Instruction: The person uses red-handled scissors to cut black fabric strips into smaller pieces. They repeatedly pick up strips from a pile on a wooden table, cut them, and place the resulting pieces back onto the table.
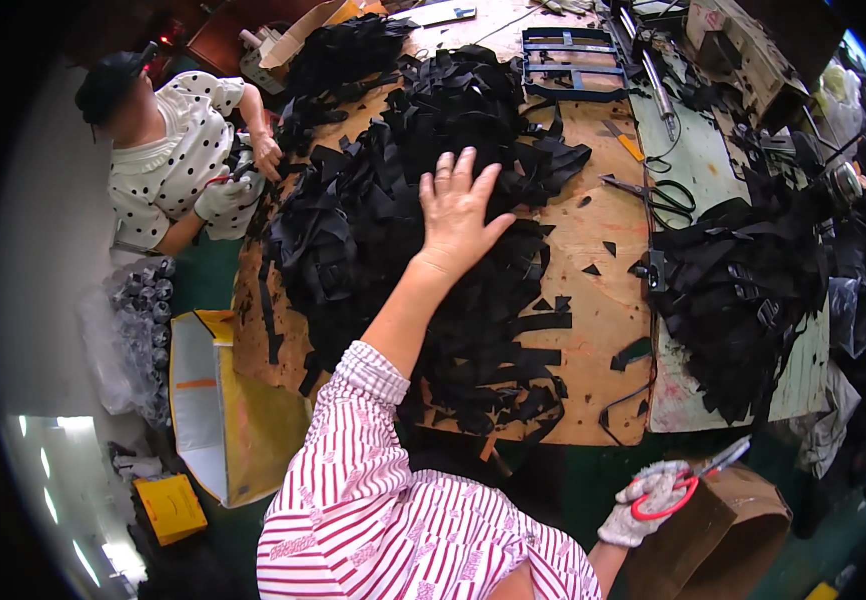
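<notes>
My left hand (458, 212) is bare, its fingers spread over a big heap of black fabric strips (353, 220) on the wooden table. The palm faces down onto the strips, and nothing shows in its grip. At the lower right, off the table's near edge, my right hand (648, 500) wears a pale, stained work glove. It is closed round the red handles of a pair of scissors (718, 458), whose blades point up and to the right. Under and beside that hand stands a brown cardboard box (728, 540).
Black-handled scissors (663, 198) lie right of the heap, near a blue-grey plastic rack (575, 62). Another black strap pile (738, 290) covers the right-hand board. A co-worker (178, 160) sits at far left, one hand gloved. A yellow-sided bin (263, 430) stands at the left edge.
</notes>
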`<action>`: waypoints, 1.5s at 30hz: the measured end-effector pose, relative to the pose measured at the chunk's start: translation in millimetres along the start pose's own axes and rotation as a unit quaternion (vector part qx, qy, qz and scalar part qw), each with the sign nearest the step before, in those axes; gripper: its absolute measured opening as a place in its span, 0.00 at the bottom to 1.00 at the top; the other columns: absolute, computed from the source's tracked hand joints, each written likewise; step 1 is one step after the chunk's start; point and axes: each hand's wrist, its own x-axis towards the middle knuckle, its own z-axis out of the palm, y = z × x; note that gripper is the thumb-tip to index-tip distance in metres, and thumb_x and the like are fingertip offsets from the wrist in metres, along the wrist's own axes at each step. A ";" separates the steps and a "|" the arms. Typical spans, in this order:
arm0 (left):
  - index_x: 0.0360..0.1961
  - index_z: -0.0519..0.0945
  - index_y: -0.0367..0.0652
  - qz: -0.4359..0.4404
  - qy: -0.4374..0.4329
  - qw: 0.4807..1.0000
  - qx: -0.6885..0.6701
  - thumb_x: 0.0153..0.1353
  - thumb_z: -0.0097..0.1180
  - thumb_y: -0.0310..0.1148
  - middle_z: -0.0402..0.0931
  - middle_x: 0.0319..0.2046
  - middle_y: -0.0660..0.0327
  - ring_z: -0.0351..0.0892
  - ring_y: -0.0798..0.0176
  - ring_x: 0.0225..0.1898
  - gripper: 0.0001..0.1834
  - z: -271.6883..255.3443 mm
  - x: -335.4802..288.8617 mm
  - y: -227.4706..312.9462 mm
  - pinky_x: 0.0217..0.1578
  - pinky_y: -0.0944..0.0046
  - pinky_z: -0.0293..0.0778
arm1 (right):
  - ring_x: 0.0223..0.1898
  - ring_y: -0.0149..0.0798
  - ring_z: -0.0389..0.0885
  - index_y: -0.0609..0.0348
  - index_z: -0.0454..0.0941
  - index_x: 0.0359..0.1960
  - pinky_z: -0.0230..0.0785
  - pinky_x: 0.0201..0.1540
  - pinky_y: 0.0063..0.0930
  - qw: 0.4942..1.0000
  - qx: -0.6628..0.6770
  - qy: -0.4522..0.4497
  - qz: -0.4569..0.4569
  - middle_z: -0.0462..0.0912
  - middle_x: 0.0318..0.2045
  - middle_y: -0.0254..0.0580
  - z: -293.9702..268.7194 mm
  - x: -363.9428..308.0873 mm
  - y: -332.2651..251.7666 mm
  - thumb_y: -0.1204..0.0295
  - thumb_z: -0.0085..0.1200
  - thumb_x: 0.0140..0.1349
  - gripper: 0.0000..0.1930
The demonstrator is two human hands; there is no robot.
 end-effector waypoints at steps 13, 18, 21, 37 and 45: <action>0.41 0.75 0.47 0.095 0.066 0.978 -0.172 0.31 0.66 0.23 0.68 0.39 0.60 0.69 0.54 0.45 0.28 26.3 -92.1 6.9 0.40 0.57 0.66 | 0.14 0.20 0.61 0.54 0.65 0.49 0.54 0.10 0.13 0.991 0.051 -0.123 -0.030 0.70 0.26 0.30 42.4 -76.3 57.5 0.77 0.46 0.58 0.15; 0.44 0.75 0.48 0.234 0.031 0.955 -0.179 0.41 0.57 0.26 0.66 0.47 0.59 0.64 0.53 0.51 0.23 13.7 -141.2 27.2 0.47 0.55 0.62 | 0.14 0.25 0.63 0.58 0.64 0.49 0.58 0.12 0.15 0.988 -0.003 -0.131 -0.080 0.70 0.29 0.35 13.1 -113.0 63.9 0.76 0.46 0.57 0.17; 0.48 0.75 0.48 0.268 -0.048 0.951 -0.146 0.46 0.55 0.29 0.60 0.59 0.55 0.53 0.48 0.64 0.23 14.5 -178.2 36.2 0.59 0.48 0.55 | 0.13 0.26 0.65 0.59 0.64 0.49 0.59 0.12 0.16 0.987 -0.022 -0.136 -0.087 0.70 0.29 0.38 -0.7 -136.6 60.8 0.76 0.48 0.55 0.18; 0.29 0.80 0.38 0.013 0.171 0.916 -0.364 0.50 0.53 0.22 0.78 0.28 0.54 0.76 0.52 0.34 0.05 -27.7 -220.7 -40.4 0.38 0.59 0.71 | 0.13 0.24 0.65 0.58 0.63 0.45 0.60 0.15 0.16 0.965 -0.131 -0.173 -0.144 0.71 0.27 0.37 -33.0 -185.7 61.5 0.72 0.49 0.60 0.13; 0.30 0.80 0.35 -0.090 0.094 0.875 -0.466 0.58 0.52 0.27 0.80 0.24 0.57 0.81 0.65 0.24 0.07 -2.3 -135.2 -36.9 0.30 0.69 0.75 | 0.13 0.25 0.66 0.59 0.63 0.45 0.62 0.15 0.16 0.969 -0.116 -0.187 -0.108 0.73 0.32 0.39 -28.8 -160.3 67.5 0.73 0.49 0.60 0.14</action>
